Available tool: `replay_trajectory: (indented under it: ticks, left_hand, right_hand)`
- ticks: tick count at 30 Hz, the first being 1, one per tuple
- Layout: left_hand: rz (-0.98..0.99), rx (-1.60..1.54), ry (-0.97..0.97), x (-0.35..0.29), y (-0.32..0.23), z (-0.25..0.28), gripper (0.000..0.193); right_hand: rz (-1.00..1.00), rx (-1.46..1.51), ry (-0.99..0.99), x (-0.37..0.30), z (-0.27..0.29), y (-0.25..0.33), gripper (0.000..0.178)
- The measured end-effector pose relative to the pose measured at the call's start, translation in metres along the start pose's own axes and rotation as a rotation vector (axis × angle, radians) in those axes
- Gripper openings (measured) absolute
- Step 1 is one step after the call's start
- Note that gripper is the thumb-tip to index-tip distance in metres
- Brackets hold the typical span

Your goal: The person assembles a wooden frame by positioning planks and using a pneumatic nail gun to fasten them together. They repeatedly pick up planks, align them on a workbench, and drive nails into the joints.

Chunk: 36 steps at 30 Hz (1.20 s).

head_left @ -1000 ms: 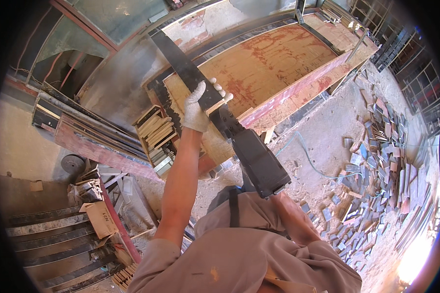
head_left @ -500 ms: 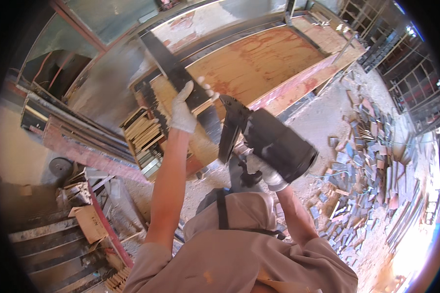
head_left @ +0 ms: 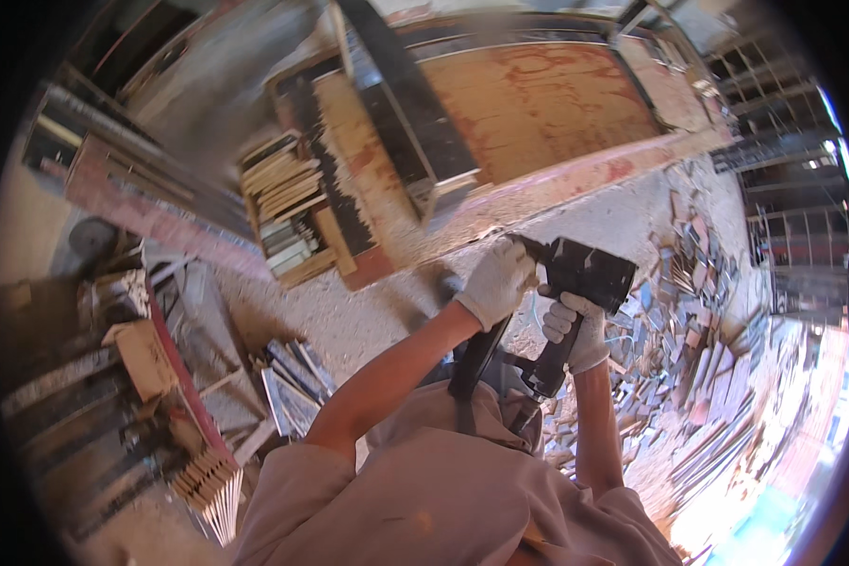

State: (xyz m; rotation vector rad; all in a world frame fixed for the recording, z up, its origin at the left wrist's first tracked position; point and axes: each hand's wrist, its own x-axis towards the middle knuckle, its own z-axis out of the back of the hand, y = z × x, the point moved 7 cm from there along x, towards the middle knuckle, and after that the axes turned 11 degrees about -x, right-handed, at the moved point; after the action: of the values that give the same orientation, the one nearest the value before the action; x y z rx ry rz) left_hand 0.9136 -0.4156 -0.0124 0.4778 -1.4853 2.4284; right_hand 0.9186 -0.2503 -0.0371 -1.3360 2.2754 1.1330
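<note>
In front of my body I hold a black nail gun [head_left: 590,274], its thick cylindrical body pointing to the right and its long magazine slanting down toward my waist. My right hand [head_left: 580,330], in a pale work glove, is wrapped round its handle. My left hand [head_left: 498,283], gloved as well, is closed over the nose end and upper magazine; part of its grip is hidden. Beyond my hands, a long dark-faced board piece [head_left: 415,123] lies across the plywood-topped bench [head_left: 547,104], its near end close to the bench's front edge.
A box of short wooden strips [head_left: 283,193] sits at the bench's left end. Heaped wood offcuts [head_left: 698,358] cover the floor on the right, below metal racks [head_left: 802,198]. To my left are stacked timber [head_left: 160,203] and a cardboard box [head_left: 144,360].
My left hand has left the dark board and come down to the nail gun's nose and magazine. The gun has turned and moved slightly right. My view has shifted, bringing the bench higher in the picture.
</note>
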Motion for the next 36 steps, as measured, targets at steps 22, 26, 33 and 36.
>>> replay_trajectory:
  ticks: [22, 26, 33, 36]
  left_hand:
    - [1.32, -0.249, -0.153, -0.255, 0.028, 0.215, 0.034]
    - [0.82, 0.537, -0.312, -0.285, 0.17, 0.286, 0.04]
    - [0.75, 0.745, -0.032, -0.253, 0.286, 0.31, 0.043]
    - [0.666, 0.675, -0.08, -0.264, 0.296, 0.313, 0.036]
  right_hand:
    - [-0.965, 0.18, 0.044, 0.276, -0.088, -0.259, 0.033]
    - [-0.859, -0.104, 0.138, 0.298, -0.077, -0.245, 0.022]
    - [-0.613, -0.644, -0.137, 0.281, -0.067, -0.221, 0.021]
    - [-0.568, -0.637, -0.19, 0.272, -0.076, -0.211, 0.023]
